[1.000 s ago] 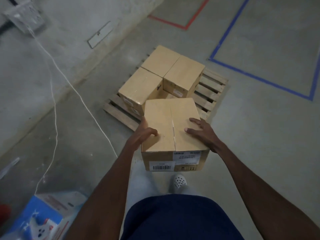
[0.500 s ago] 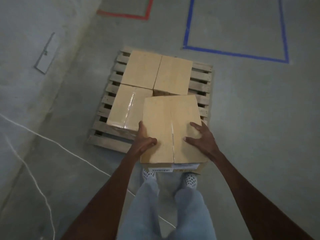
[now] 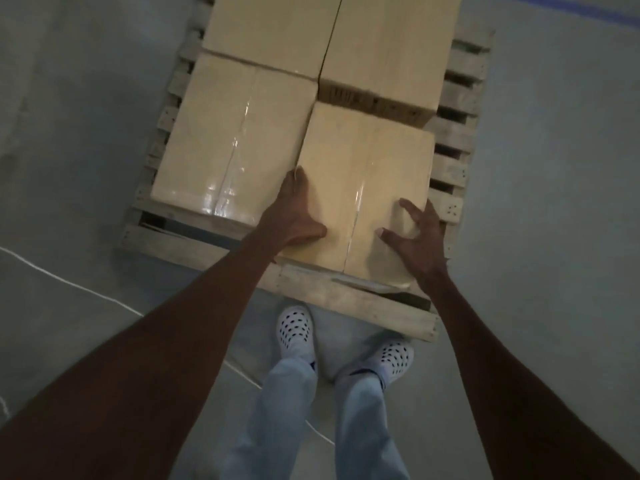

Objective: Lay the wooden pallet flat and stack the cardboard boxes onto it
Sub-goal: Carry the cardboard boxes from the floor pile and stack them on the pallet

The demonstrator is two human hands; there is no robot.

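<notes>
A wooden pallet [image 3: 349,301] lies flat on the concrete floor in front of my feet. Three cardboard boxes sit on it: near left [image 3: 225,140], far left [image 3: 270,26] and far right [image 3: 388,46]. Another cardboard box [image 3: 363,168] rests on the pallet's near right part, tight against the near left box. My left hand [image 3: 294,216] grips its left edge, thumb on top and fingers down the side. My right hand [image 3: 415,240] hovers at its near right corner with fingers spread and curled, barely touching it.
A white cord [image 3: 69,282] runs across the floor to the left and passes under my legs. Blue floor tape [image 3: 571,6] shows at the top right. My feet in white perforated shoes [image 3: 294,327] stand just short of the pallet's front board.
I stepped up to the pallet and bent over it. The box went from being carried in both hands down onto the pallet's near right part. My right hand's fingers have spread off it.
</notes>
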